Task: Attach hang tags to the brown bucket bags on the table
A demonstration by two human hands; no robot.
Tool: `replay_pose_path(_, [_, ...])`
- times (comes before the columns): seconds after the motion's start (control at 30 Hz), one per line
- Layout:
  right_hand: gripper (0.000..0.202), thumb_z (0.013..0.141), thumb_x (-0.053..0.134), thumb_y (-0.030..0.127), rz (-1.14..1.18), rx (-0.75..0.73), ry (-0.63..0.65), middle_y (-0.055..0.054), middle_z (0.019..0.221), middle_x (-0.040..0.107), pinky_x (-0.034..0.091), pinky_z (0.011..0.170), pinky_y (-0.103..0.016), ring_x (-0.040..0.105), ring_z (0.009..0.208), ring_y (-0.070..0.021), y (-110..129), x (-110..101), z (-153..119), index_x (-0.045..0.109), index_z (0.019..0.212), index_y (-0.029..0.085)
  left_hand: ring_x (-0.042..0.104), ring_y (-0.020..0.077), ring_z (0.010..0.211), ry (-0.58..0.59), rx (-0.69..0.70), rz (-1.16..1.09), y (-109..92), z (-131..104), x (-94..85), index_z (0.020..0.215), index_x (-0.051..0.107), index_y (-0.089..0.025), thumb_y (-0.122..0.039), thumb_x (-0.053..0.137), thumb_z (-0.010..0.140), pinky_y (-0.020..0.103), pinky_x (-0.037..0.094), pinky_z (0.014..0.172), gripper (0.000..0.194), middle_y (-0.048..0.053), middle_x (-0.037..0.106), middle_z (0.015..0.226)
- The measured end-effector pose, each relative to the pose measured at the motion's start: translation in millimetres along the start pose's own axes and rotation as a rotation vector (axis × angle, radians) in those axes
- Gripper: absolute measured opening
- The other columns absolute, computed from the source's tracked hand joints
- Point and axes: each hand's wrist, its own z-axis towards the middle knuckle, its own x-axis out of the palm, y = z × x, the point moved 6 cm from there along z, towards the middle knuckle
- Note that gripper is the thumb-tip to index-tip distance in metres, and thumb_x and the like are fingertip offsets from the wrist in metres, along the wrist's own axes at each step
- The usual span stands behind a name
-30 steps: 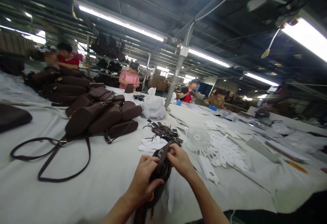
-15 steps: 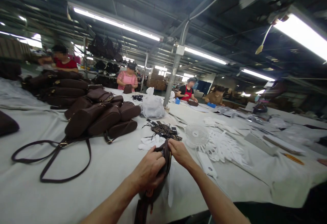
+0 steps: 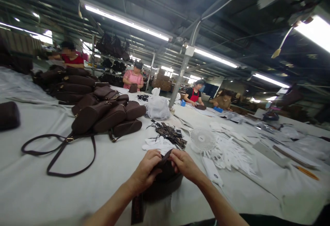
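Right in front of me stands a dark brown handbag, held by both hands at its top edge. My left hand is closed on the left part of that edge, fingers curled over it. On the other side, my right hand pinches the edge close to my left fingertips. A dark tag with lettering hangs below the bag's left side. Just beyond the bag lie white paper strips and a heap of dark tags with cords.
Brown handbags are piled at the left, one strap looped towards me. To the right are a white fan, a heap of white tags and an orange cutter. A post rises mid-table. Several co-workers sit beyond.
The handbag has turned, so its broad dark side now shows below my hands. My hands have moved slightly lower, both still at its top edge. The whole view has shifted a little.
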Motion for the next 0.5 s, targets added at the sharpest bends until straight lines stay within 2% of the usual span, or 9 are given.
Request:
replay_pose_path(0.1, [0.03, 0.085, 0.037, 0.037, -0.01, -0.014, -0.051, 0.002, 0.053, 0.053, 0.04, 0.048, -0.023, 0.052, 0.043, -0.0113, 9, 10, -5, 0.049, 0.065, 0.018, 0.047, 0.0228, 0.107, -0.076, -0.041, -0.137, 7, -5, -1.8, 0.095, 0.056, -0.017, -0.018, 0.053, 0.086, 0.036, 0.041, 0.095, 0.01, 0.01, 0.051, 0.109])
replay_pose_path(0.17, [0.031, 0.084, 0.038, 0.04, 0.038, 0.009, -0.049, 0.001, 0.054, 0.054, 0.039, 0.047, -0.023, 0.053, 0.043, -0.0112, 7, 12, -6, 0.051, 0.066, 0.017, 0.047, 0.023, 0.109, -0.049, -0.047, -0.179, 8, -6, -2.4, 0.095, 0.056, -0.017, -0.017, 0.055, 0.084, 0.035, 0.04, 0.096, 0.011, 0.009, 0.051, 0.11])
replay_pose_path(0.23, [0.032, 0.081, 0.04, 0.045, 0.119, 0.062, -0.024, 0.001, 0.058, 0.055, 0.037, 0.044, -0.023, 0.052, 0.042, -0.0105, -2, 10, -3, 0.053, 0.071, 0.016, 0.047, 0.0234, 0.112, 0.027, -0.046, -0.185, 5, -5, -2.9, 0.097, 0.055, -0.017, -0.014, 0.055, 0.084, 0.036, 0.039, 0.1, 0.013, 0.01, 0.053, 0.113])
replay_pose_path(0.33, [0.033, 0.077, 0.043, 0.047, 0.197, 0.14, 0.01, 0.003, 0.059, 0.053, 0.034, 0.041, -0.021, 0.051, 0.041, -0.0094, -15, 6, 1, 0.052, 0.074, 0.016, 0.046, 0.0237, 0.116, 0.138, -0.053, -0.072, -1, -3, -4.0, 0.101, 0.053, -0.018, -0.009, 0.056, 0.082, 0.043, 0.027, 0.111, 0.022, 0.009, 0.055, 0.118])
replay_pose_path(0.43, [0.03, 0.075, 0.042, 0.044, 0.194, 0.159, 0.038, 0.003, 0.058, 0.052, 0.034, 0.04, -0.019, 0.05, 0.041, -0.0089, -19, 4, 1, 0.053, 0.073, 0.016, 0.045, 0.024, 0.116, 0.207, -0.055, 0.096, -7, 0, -2.3, 0.104, 0.054, -0.019, -0.007, 0.057, 0.081, 0.051, 0.008, 0.116, 0.026, 0.006, 0.058, 0.109])
replay_pose_path(0.5, [0.028, 0.076, 0.041, 0.04, 0.183, 0.156, 0.042, 0.002, 0.058, 0.053, 0.034, 0.04, -0.019, 0.051, 0.041, -0.0089, -18, 5, 0, 0.053, 0.073, 0.016, 0.045, 0.0246, 0.114, 0.201, -0.063, 0.14, -9, 1, -0.3, 0.102, 0.056, -0.019, -0.01, 0.058, 0.082, 0.051, 0.011, 0.115, 0.022, 0.006, 0.058, 0.103])
